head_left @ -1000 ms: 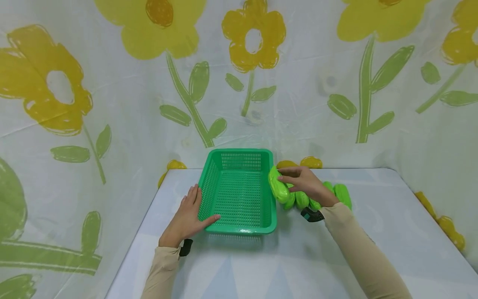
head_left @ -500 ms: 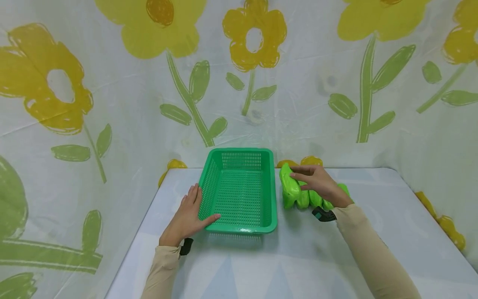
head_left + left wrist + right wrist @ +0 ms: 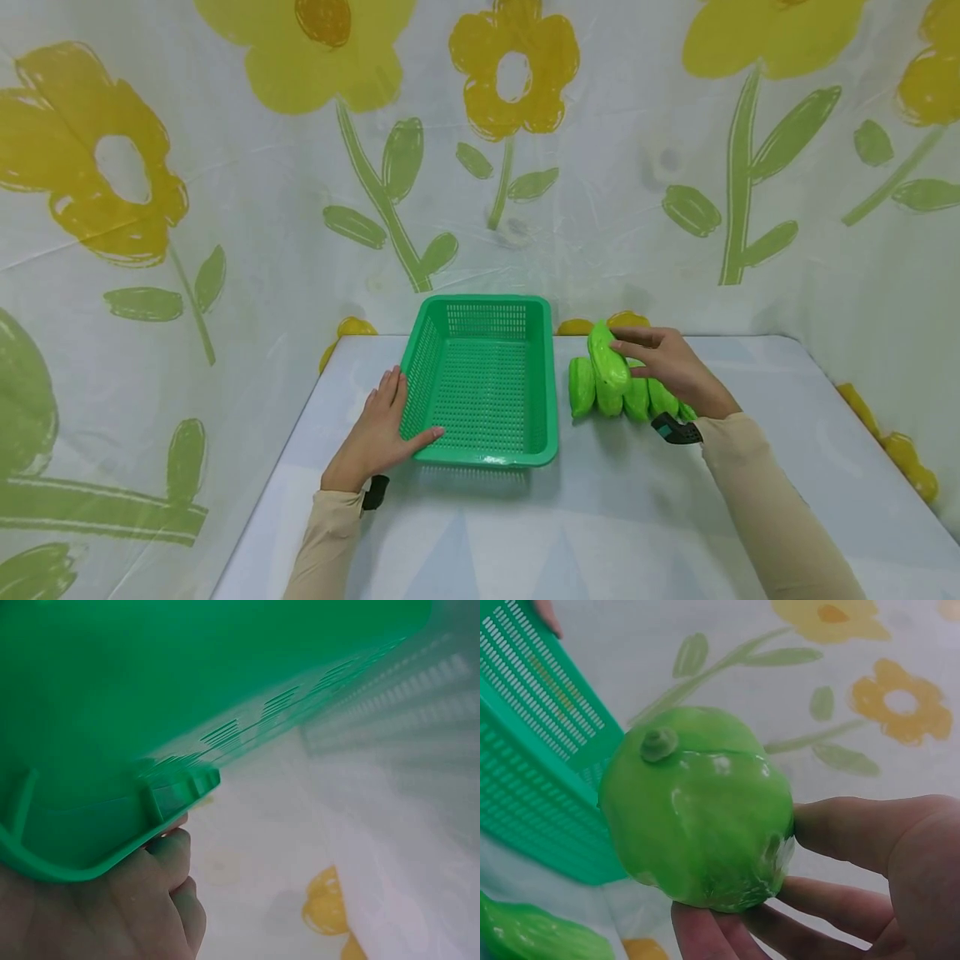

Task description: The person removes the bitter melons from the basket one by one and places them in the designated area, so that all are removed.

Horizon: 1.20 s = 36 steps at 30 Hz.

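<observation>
My right hand point(image 3: 671, 367) holds a long green gourd-like vegetable point(image 3: 609, 358) upright above a row of similar ones, thumb and fingers around it. In the right wrist view its glossy rounded end point(image 3: 697, 810) shows a short stem stub, with fingertips at its side and underside. My left hand point(image 3: 378, 437) rests at the near left corner of a green plastic basket point(image 3: 553, 400), fingers straight along the outer side and thumb over the front rim. The left wrist view shows the palm against the basket rim point(image 3: 75, 874). No vegetable lies in the basket.
Several more green vegetables point(image 3: 581, 387) stand in a row on the table, just right of the basket; my right hand hides part of them. A white cloth with printed yellow flowers point(image 3: 513, 75) hangs behind and at both sides of the table point(image 3: 525, 542).
My right hand has moved right with the held green vegetable, from beside the basket's right rim to above the row. The row's leftmost vegetable is now uncovered. My left hand stays put.
</observation>
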Each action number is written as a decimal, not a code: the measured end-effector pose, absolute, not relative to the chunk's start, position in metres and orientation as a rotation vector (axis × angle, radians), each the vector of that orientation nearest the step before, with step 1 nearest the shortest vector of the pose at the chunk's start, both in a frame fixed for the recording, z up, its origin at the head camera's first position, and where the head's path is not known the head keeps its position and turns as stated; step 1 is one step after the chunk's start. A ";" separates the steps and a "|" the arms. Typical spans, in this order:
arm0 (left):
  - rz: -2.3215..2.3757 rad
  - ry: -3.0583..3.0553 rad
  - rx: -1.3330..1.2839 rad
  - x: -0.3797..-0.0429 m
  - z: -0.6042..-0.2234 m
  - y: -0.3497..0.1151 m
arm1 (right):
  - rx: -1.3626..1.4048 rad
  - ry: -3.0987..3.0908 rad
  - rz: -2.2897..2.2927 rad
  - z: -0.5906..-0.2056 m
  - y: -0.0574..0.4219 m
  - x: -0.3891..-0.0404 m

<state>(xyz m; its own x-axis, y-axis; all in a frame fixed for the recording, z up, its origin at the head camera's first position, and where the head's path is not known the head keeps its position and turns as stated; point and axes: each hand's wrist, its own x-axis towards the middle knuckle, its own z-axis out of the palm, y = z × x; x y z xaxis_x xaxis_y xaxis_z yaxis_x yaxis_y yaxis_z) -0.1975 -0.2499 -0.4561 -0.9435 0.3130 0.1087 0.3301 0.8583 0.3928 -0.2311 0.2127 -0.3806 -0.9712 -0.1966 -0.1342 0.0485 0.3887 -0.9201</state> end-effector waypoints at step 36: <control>-0.641 -2.992 -0.514 -0.197 -0.455 -0.248 | 0.004 2.520 -1.600 -0.379 0.257 -0.217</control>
<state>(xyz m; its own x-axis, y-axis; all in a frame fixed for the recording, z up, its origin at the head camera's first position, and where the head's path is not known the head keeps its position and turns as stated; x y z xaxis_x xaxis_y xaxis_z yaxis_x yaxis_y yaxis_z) -0.1967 -0.2484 -0.4547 -0.9443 0.3116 0.1059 0.3276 0.8598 0.3916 -0.2175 0.2567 -0.3792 -0.9877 -0.0815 -0.1336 0.0862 0.4290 -0.8992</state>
